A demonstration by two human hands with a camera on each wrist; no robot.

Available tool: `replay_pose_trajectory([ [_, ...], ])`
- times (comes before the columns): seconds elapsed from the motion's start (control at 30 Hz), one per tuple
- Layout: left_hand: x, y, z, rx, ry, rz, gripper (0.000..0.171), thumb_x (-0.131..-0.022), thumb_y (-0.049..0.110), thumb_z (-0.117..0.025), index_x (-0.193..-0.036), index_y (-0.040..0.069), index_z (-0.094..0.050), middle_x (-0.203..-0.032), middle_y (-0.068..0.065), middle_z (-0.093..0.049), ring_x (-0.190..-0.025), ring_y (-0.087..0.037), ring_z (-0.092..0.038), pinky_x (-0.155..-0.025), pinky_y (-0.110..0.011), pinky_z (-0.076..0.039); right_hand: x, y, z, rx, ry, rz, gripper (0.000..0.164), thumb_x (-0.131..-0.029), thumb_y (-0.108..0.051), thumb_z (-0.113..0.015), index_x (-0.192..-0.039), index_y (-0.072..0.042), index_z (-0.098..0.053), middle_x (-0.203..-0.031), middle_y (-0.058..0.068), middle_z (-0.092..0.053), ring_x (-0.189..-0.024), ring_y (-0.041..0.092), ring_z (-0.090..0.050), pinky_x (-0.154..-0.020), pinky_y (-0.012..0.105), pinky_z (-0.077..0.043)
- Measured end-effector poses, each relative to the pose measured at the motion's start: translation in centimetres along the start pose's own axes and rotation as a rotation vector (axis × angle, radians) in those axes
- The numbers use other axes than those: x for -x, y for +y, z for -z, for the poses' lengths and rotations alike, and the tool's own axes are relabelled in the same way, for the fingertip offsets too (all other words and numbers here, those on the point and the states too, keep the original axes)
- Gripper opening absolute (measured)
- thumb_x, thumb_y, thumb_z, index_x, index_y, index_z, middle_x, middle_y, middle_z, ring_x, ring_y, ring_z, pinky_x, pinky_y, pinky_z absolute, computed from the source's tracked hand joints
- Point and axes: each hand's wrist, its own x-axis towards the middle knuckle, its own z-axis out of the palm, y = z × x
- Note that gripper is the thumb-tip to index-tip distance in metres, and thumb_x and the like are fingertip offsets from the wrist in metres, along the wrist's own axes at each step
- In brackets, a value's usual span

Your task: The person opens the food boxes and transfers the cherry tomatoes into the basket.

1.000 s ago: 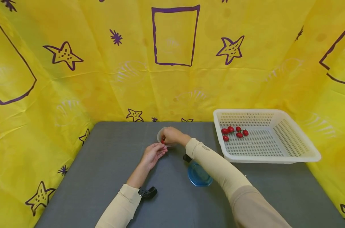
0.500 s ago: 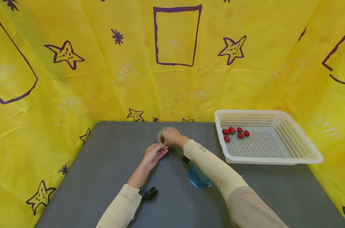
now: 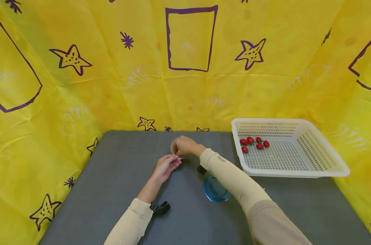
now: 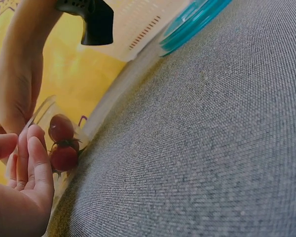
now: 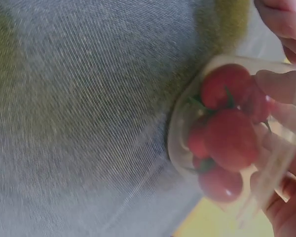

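Observation:
A small clear plastic container [image 3: 172, 147] stands near the back of the table with several red cherry tomatoes [image 5: 231, 140] in it, some with green stems. My left hand [image 3: 166, 167] pinches its near rim between thumb and fingers. From above, my right hand [image 3: 187, 146] reaches inside, its bent fingers among the tomatoes, with a bit of red showing at the fingertips in the head view. The right wrist view shows those fingers [image 5: 281, 88] through the clear wall, against the tomatoes. In the left wrist view, more tomatoes [image 4: 64, 158] show behind my left fingers.
A white slotted plastic basket [image 3: 295, 172] stands at the back right, with several cherry tomatoes [image 3: 259, 146] at its left end. A blue lid [image 3: 216, 191] lies on the grey table [image 3: 127, 194], partly under my right forearm. Yellow patterned cloth [image 3: 142, 95] hangs behind.
My right hand dips slightly in the container and comes back up, the red at its fingertips showing again. My left hand stays on the rim. The whole head view shifts slightly.

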Motion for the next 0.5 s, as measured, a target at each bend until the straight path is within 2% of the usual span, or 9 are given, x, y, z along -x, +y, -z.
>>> replay_pose_trajectory([
  [0.2, 0.0, 0.1, 0.0, -0.002, -0.007, -0.009, 0.010, -0.098, 0.003, -0.052, -0.090, 0.004, -0.059, -0.074, 0.001, -0.068, -0.068, -0.009, -0.067, -0.066, -0.020, -0.055, 0.9, 0.1, 2.0, -0.076, -0.018, -0.009, 0.013, -0.084, -0.014, -0.072, -0.096, -0.010, -0.073, -0.087, 0.003, -0.071, -0.072, 0.017, -0.060, -0.063, 0.024, -0.050],
  [0.5, -0.3, -0.1, 0.1, -0.009, -0.007, 0.005, 0.007, -0.099, 0.004, -0.051, -0.096, 0.002, -0.057, -0.074, 0.002, -0.067, -0.069, -0.009, -0.068, -0.066, -0.019, -0.055, 2.2, 1.5, 4.3, -0.111, 0.036, -0.039, 0.020, -0.084, -0.017, -0.074, -0.101, -0.007, -0.071, -0.100, 0.009, -0.072, -0.088, 0.022, -0.065, -0.079, 0.032, -0.054],
])
